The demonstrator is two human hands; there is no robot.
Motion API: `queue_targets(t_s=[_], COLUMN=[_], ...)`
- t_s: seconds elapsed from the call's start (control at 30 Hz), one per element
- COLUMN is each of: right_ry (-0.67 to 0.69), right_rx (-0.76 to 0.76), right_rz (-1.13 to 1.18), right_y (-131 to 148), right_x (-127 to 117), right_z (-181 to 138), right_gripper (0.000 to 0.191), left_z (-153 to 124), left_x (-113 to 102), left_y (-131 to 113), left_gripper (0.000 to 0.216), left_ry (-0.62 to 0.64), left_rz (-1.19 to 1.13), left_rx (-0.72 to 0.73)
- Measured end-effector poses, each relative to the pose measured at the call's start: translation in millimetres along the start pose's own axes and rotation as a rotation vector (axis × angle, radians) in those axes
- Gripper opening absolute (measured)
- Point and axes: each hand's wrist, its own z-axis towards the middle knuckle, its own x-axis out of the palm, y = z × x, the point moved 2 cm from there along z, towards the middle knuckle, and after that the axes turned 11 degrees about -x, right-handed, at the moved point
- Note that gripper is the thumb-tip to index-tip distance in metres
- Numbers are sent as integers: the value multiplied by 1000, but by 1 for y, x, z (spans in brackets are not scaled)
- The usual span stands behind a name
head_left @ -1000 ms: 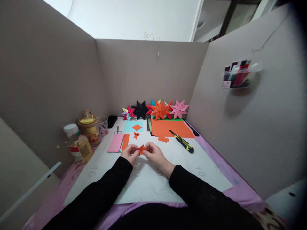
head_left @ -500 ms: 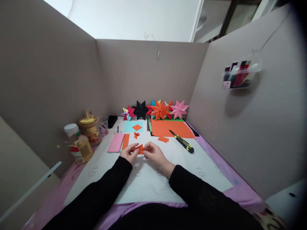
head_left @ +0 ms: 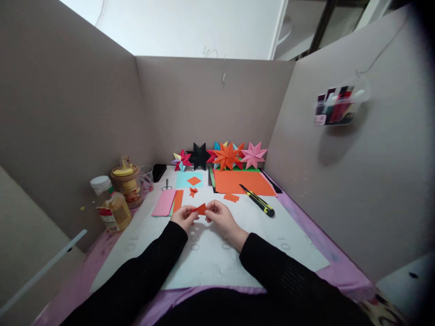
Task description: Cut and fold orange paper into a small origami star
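Observation:
A small folded orange paper piece (head_left: 200, 208) is pinched between both of my hands just above the white mat (head_left: 217, 258). My left hand (head_left: 184, 217) grips its left end with fingers closed. My right hand (head_left: 217, 216) holds its right end, fingers curled. Beyond my hands lie a tiny folded orange piece (head_left: 193, 191), an orange scrap (head_left: 231, 197) and an orange square on a light blue sheet (head_left: 189, 179).
A yellow-black utility knife (head_left: 258, 201) lies on a large orange sheet (head_left: 243, 182). Several paper stars (head_left: 224, 155) lean on the back wall. A pink paper stack (head_left: 165, 202), small scissors (head_left: 166, 185), a bottle (head_left: 110, 206) and a jar (head_left: 127, 182) stand at the left.
The orange piece has been flattened and turned between my fingers; it now shows as a pointed flat shape. My hands stayed in the same spot.

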Motion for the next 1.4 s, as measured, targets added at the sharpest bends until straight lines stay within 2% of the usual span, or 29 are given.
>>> queue_targets(t_s=[0.2, 0.5, 0.73, 0.93, 1.2, 1.3, 1.4], right_ry=[4, 54, 55, 30, 97, 106, 87], right_rx=[252, 387, 367, 342, 352, 278, 104], right_rz=[329, 539, 502, 463, 480, 400, 223], right_y=[-3, -9, -10, -9, -6, -3, -1], right_x=[2, 1, 2, 2, 2, 4, 5], right_z=[-2, -3, -2, -2, -3, -3, -2], right_gripper=[26, 19, 22, 25, 24, 25, 23], left_z=[1, 2, 2, 0, -2, 0, 0], left_x=[-2, -2, -2, -2, -1, -2, -1], left_y=[-1, 0, 2, 2, -4, -1, 1], left_gripper=[31, 30, 29, 30, 25, 24, 26], left_ry=[2, -7, -32, 7, -34, -47, -23], left_rz=[-13, -5, 25, 12, 4, 15, 21], left_rx=[17, 41, 80, 52, 79, 88, 69])
